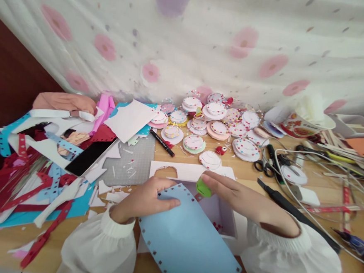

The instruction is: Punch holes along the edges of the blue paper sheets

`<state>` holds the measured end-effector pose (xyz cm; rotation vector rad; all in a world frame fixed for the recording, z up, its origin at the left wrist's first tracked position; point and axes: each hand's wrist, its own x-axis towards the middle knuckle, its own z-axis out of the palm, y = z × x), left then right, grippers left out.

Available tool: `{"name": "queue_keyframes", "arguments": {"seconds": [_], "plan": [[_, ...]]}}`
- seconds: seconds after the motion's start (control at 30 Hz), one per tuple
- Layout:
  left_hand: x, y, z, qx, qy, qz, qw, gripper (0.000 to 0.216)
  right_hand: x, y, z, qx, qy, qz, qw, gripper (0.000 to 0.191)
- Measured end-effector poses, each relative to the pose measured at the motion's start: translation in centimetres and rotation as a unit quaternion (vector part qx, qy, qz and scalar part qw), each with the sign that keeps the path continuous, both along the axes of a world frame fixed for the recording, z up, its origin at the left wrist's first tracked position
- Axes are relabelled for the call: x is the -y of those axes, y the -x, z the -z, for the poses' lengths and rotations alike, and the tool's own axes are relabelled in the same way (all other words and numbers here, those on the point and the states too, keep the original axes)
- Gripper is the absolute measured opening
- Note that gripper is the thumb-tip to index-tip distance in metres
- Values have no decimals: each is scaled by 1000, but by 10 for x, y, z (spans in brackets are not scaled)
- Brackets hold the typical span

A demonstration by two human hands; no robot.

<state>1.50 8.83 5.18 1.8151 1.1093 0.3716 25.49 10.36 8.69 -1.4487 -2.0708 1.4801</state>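
A light blue foam sheet [187, 236] with small punched holes along its edges lies tilted on the table in front of me. My left hand [148, 198] grips its upper left edge, fingers curled over it. My right hand [240, 196] presses a small green punch [203, 188] at the sheet's top right corner. Under the sheet stands a small white box [226, 222] holding tiny red and pink punched bits. A white foam sheet [192, 171] with a cut-out lies just behind.
Many round layered paper decorations [214, 126] crowd the back. Black marker [163, 142], scissors [265, 165], craft knife [289, 206] and cables [292, 161] lie nearby. A phone [88, 157] rests on punched strips and scraps [32, 176] at left. A patterned cloth [207, 42] hangs behind.
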Motion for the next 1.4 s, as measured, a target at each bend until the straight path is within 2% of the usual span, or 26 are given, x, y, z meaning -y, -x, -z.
{"name": "queue_keyframes", "arguments": {"seconds": [0.37, 0.57, 0.67, 0.8, 0.93, 1.0, 1.07, 1.2, 1.3, 1.4], "plan": [[-1, 1, 0, 9, 4, 11, 1000, 13, 2, 5, -2, -16, 21, -1, 1000, 56], [0, 1, 2, -11, -26, 4, 1000, 14, 3, 10, 0, -25, 18, -15, 999, 53], [1, 1, 2, 0, -18, 2, 1000, 13, 3, 10, -2, -28, 5, 2, 1000, 49], [0, 1, 1, 16, -12, 0, 1000, 11, 1, 11, -3, -37, 3, -14, 999, 41], [1, 5, -8, 42, 24, 4, 999, 18, 0, 8, -3, -116, -31, 18, 993, 31], [4, 9, -15, 40, 38, -29, 998, 24, 3, 1, -5, -168, -56, 60, 982, 30], [11, 15, -24, 42, 42, -94, 994, 26, 10, -10, -8, -192, -72, 108, 973, 32], [34, 26, -34, 71, 19, -234, 970, 24, 32, -37, -11, -185, -95, 155, 966, 30], [54, 29, -31, 91, -1, -328, 940, 26, 54, -51, -3, -197, -60, 133, 970, 33], [71, 25, -20, 108, -18, -368, 924, 23, 72, -53, 10, -205, -28, 125, 970, 36]]}}
